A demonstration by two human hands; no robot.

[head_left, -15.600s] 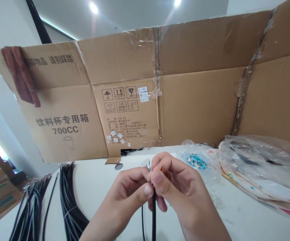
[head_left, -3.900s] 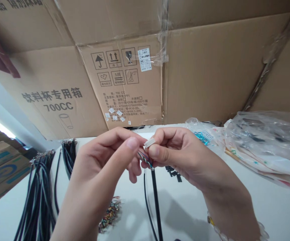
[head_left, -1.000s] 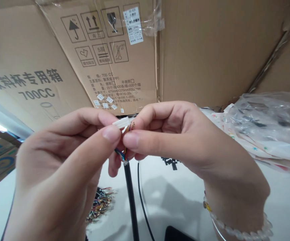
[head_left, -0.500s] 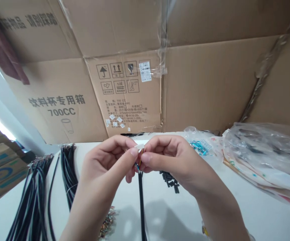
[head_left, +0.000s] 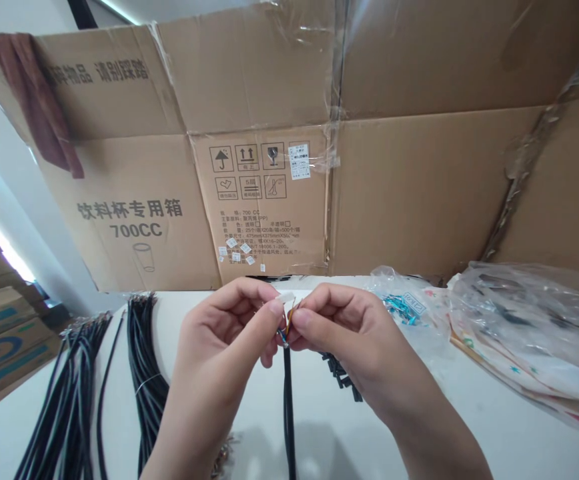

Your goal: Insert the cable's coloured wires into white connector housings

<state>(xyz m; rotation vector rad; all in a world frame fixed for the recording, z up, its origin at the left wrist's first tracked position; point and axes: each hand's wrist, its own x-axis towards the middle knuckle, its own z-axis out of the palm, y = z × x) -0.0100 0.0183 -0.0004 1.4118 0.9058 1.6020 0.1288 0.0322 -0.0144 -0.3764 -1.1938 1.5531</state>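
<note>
Left hand: the left hand (head_left: pixel 224 340) is raised above the table, its thumb and fingers curled closed, with the fingertips pinching the end of the white plastic connector (head_left: pixel 285 298)

Right hand: the right hand (head_left: pixel 344 340) is curled closed too, its thumb and forefinger pressed on the thin coloured wires (head_left: pixel 288 321) just below the connector, touching the left fingertips

Connector: one small white plastic block, held between both hands and sticking out above the fingertips

Wires: several thin strands, orange among them, too small to count, running from the connector into the end of a black cable

Cable: one black rubbery cable (head_left: pixel 287 400) hanging straight down from the fingers to the table

Bundles: two bunches of long black cables, (head_left: pixel 64 407) and (head_left: pixel 144 373), lying on the white table (head_left: pixel 469 427) to the left, with one loose thin cable (head_left: pixel 103 407) between them

Small parts: a row of short black pieces (head_left: pixel 340 377) under the right hand; blue parts in a clear plastic bag (head_left: pixel 400 305)

Behind: one crumpled clear plastic bag (head_left: pixel 529 313) at the right; a large opened cardboard box (head_left: pixel 409 187) standing upright
</note>
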